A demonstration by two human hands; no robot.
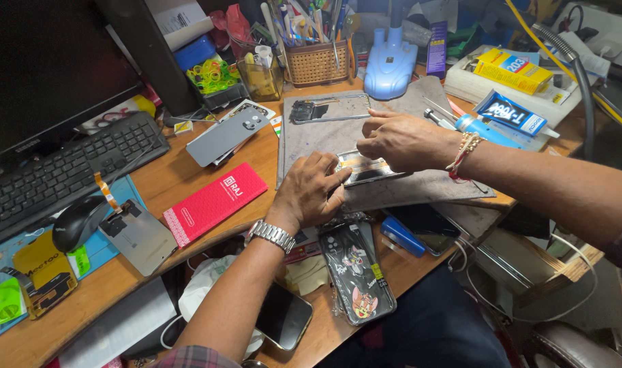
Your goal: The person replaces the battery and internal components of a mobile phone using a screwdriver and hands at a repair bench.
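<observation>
at nine o'clock of the bench the keyboard (65, 170) and mouse (79, 221) sit pushed aside, likely to free the middle. a red flat box (214, 202) lies at about eight o'clock of your work.

your left hand (309, 191) lies flat, fingers spread and pressing the near end of the opened phone (367, 170), seemingly to pin it; nothing is pinched. the phone rests on the grey work mat (420, 184), centre of the bench, long axis running roughly nine to three, its far end tipped slightly toward two.

your right hand (403, 140) arches over the phone's top edge, fingertips together on it; what they grip is hidden. a blue glue tube (484, 129) waits at two o'clock.
</observation>
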